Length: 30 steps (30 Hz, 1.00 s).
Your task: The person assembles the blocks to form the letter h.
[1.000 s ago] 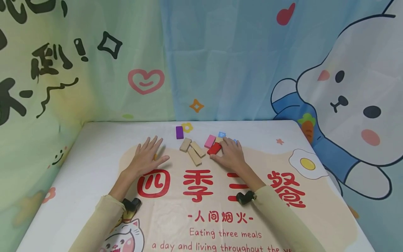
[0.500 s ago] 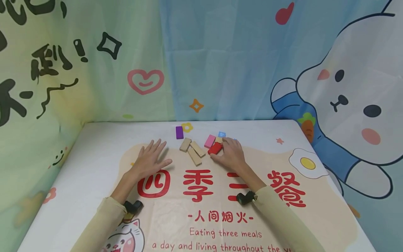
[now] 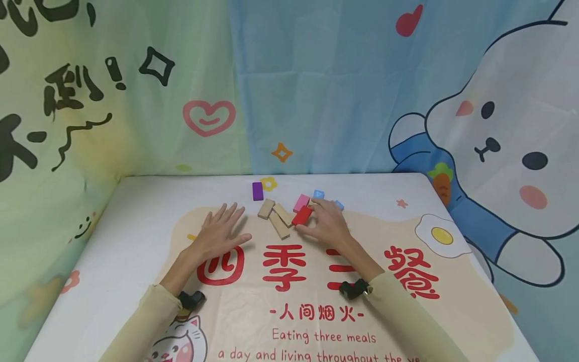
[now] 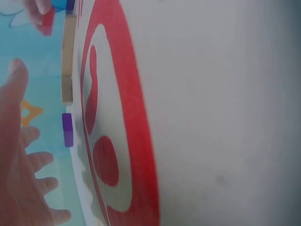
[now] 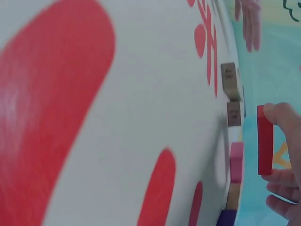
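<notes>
Between the thumb and fingertips of my right hand (image 3: 326,223) a red block (image 3: 302,215) is pinched by its ends. The right wrist view has this red block (image 5: 265,146) held up off the table. Just left of it lie three plain wooden blocks (image 3: 279,225) in a loose cluster. A pink block (image 3: 301,202) lies behind the red one, and part of a pale block shows by the right fingers. My left hand (image 3: 219,232) hovers over the table at the left, fingers spread and straight, holding nothing.
A purple block (image 3: 257,191) lies apart at the back of the table. Small blue blocks (image 3: 318,194) are behind the right hand, one partly hidden by it. The printed tablecloth (image 3: 289,271) reaches a hanging backdrop (image 3: 289,100) at the table's far edge.
The right hand has picked up the red block and shifted it slightly left, uncovering more of a blue block. The left hand has drifted a little rightward.
</notes>
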Each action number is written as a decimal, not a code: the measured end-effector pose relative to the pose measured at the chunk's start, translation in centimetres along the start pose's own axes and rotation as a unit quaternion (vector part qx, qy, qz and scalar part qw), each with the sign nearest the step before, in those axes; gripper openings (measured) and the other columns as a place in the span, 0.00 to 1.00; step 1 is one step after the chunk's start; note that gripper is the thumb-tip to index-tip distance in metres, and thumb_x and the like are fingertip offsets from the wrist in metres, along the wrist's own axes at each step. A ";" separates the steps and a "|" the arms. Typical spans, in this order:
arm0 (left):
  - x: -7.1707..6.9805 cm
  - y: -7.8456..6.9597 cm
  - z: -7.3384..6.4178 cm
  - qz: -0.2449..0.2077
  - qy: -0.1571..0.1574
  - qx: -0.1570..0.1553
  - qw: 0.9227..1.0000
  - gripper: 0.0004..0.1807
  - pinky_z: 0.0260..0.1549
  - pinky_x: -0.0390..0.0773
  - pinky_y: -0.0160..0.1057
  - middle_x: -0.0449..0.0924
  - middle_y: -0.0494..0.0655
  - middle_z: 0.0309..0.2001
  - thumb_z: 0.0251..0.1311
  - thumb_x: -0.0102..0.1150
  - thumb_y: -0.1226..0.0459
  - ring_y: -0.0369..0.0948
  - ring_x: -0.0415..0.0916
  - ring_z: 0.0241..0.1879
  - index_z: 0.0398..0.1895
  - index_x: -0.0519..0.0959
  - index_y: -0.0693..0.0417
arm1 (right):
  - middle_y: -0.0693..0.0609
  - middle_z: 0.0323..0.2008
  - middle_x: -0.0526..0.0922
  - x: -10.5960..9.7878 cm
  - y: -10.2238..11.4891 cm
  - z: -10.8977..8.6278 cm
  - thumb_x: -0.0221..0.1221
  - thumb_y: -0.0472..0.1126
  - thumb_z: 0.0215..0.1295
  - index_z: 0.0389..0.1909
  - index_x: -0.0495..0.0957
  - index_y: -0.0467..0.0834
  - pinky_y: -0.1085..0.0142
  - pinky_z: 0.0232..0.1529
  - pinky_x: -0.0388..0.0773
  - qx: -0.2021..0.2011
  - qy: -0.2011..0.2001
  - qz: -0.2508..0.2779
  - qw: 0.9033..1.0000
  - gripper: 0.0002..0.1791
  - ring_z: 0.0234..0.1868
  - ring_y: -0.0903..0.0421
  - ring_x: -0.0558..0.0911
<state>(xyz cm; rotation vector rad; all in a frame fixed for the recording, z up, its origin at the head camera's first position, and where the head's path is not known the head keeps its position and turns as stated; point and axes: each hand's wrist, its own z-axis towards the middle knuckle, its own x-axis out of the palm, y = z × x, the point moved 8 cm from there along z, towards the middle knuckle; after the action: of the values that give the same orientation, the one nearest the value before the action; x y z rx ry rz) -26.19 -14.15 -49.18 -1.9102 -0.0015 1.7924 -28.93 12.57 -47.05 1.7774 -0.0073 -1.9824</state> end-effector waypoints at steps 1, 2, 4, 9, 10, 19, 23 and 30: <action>0.1 -0.1 -0.1 0.000 0.001 0.002 1.000 0.48 0.70 0.42 0.69 0.48 0.53 0.78 0.58 0.51 0.34 0.58 0.41 0.77 0.77 0.52 0.44 | 0.45 0.66 0.71 0.1 0.3 0.0 0.67 0.63 0.51 0.57 0.77 0.40 0.43 0.68 0.65 -0.004 0.003 0.003 1.000 0.40 0.68 0.47 0.69; 0.1 -0.2 -0.1 0.001 0.003 0.003 1.000 0.48 0.70 0.43 0.69 0.48 0.53 0.78 0.58 0.51 0.34 0.58 0.41 0.77 0.77 0.52 0.44 | 0.45 0.66 0.72 0.1 0.6 -0.1 0.66 0.64 0.51 0.58 0.76 0.40 0.44 0.68 0.66 -0.011 0.006 0.004 1.000 0.40 0.67 0.47 0.69; 0.2 -0.5 -0.3 0.001 0.003 0.007 1.000 0.48 0.70 0.44 0.69 0.48 0.53 0.78 0.58 0.51 0.34 0.58 0.42 0.77 0.77 0.52 0.45 | 0.45 0.64 0.73 0.3 1.2 -0.2 0.66 0.64 0.50 0.57 0.77 0.40 0.46 0.67 0.68 -0.025 0.009 0.005 1.000 0.40 0.67 0.47 0.70; 0.2 -1.1 -0.8 -0.006 0.005 0.017 1.000 0.47 0.71 0.48 0.66 0.49 0.52 0.78 0.58 0.52 0.35 0.57 0.43 0.77 0.76 0.53 0.45 | 0.45 0.62 0.76 0.6 3.0 -0.7 0.67 0.64 0.51 0.58 0.76 0.40 0.48 0.64 0.72 -0.064 0.024 0.020 0.997 0.40 0.65 0.47 0.72; 0.2 -1.2 -0.9 -0.006 0.004 0.019 1.000 0.47 0.71 0.50 0.65 0.49 0.52 0.78 0.58 0.53 0.35 0.57 0.43 0.77 0.76 0.54 0.45 | 0.46 0.62 0.75 0.8 3.4 -0.9 0.67 0.64 0.51 0.58 0.76 0.40 0.49 0.64 0.72 -0.070 0.030 0.026 0.997 0.40 0.65 0.47 0.72; 0.0 -2.6 -2.1 -0.018 0.008 0.035 0.999 0.47 0.69 0.59 0.62 0.54 0.52 0.76 0.57 0.55 0.35 0.55 0.50 0.76 0.75 0.56 0.45 | 0.50 0.59 0.76 2.0 6.2 -2.3 0.68 0.61 0.52 0.59 0.74 0.43 0.59 0.57 0.79 -0.107 0.083 0.057 0.989 0.38 0.60 0.53 0.75; -0.1 -3.4 -2.6 -0.026 0.016 0.043 0.999 0.47 0.68 0.61 0.61 0.56 0.51 0.75 0.57 0.56 0.35 0.54 0.52 0.75 0.75 0.58 0.45 | 0.52 0.55 0.76 2.4 7.6 -3.2 0.68 0.62 0.52 0.58 0.74 0.44 0.64 0.53 0.81 -0.134 0.103 0.052 0.984 0.37 0.54 0.57 0.76; -0.2 -4.9 -3.5 -0.013 0.021 0.076 0.997 0.45 0.67 0.64 0.59 0.60 0.49 0.74 0.57 0.55 0.35 0.53 0.57 0.73 0.74 0.60 0.45 | 0.53 0.55 0.76 2.9 9.3 -4.3 0.68 0.62 0.52 0.58 0.73 0.45 0.65 0.50 0.81 -0.143 0.137 0.075 0.977 0.37 0.52 0.59 0.75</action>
<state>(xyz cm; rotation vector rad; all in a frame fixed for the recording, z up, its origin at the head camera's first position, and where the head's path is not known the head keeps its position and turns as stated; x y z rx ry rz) -21.33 -11.25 -47.25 -1.8316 0.1216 1.6841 -21.91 4.63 -47.52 1.7856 0.2160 -1.5345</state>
